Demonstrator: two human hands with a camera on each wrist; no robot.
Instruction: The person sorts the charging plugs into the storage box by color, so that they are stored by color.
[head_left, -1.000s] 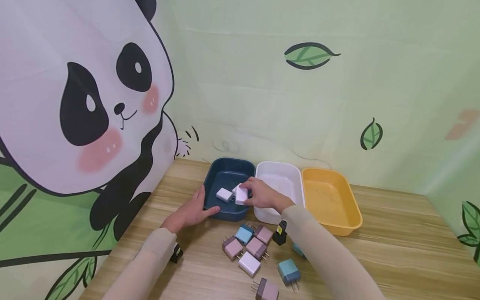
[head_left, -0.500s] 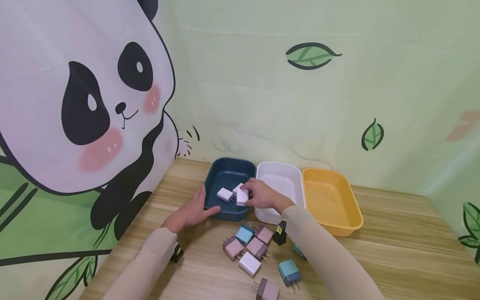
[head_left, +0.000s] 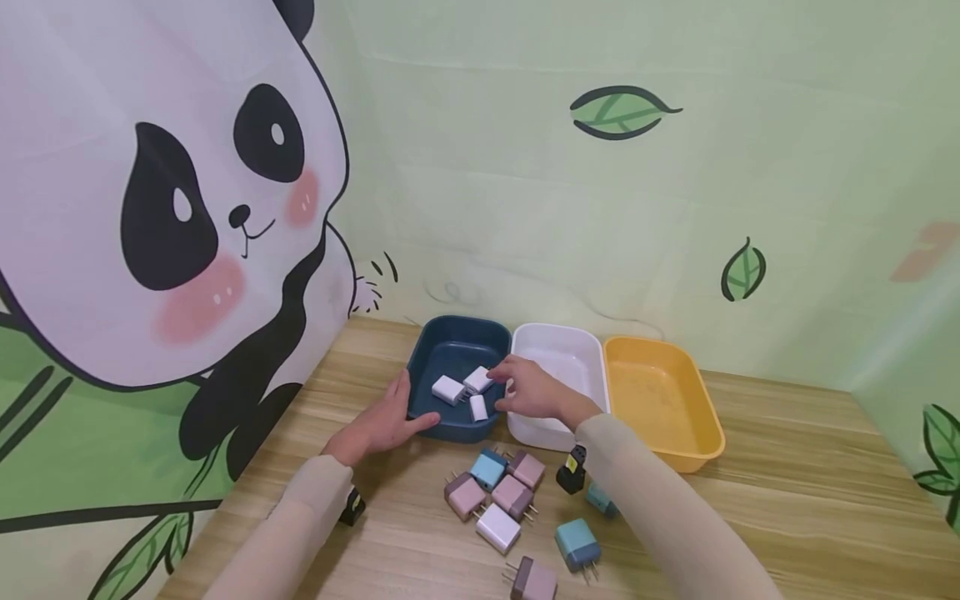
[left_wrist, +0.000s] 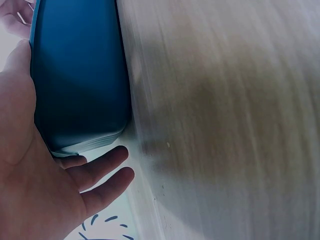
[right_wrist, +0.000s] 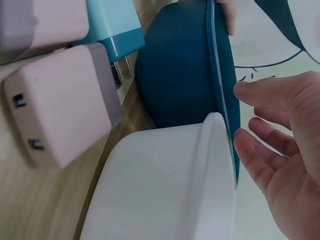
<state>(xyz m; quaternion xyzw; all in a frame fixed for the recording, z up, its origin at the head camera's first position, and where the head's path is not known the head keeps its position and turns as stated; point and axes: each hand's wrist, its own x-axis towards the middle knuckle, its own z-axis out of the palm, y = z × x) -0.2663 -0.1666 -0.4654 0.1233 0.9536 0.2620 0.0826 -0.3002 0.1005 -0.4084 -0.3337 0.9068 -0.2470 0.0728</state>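
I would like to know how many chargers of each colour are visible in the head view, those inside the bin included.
White chargers: 4 (3 in the dark blue bin, 1 on the table)
Pink chargers: 4
Blue chargers: 3 (one partly behind the right sleeve)
Total: 11
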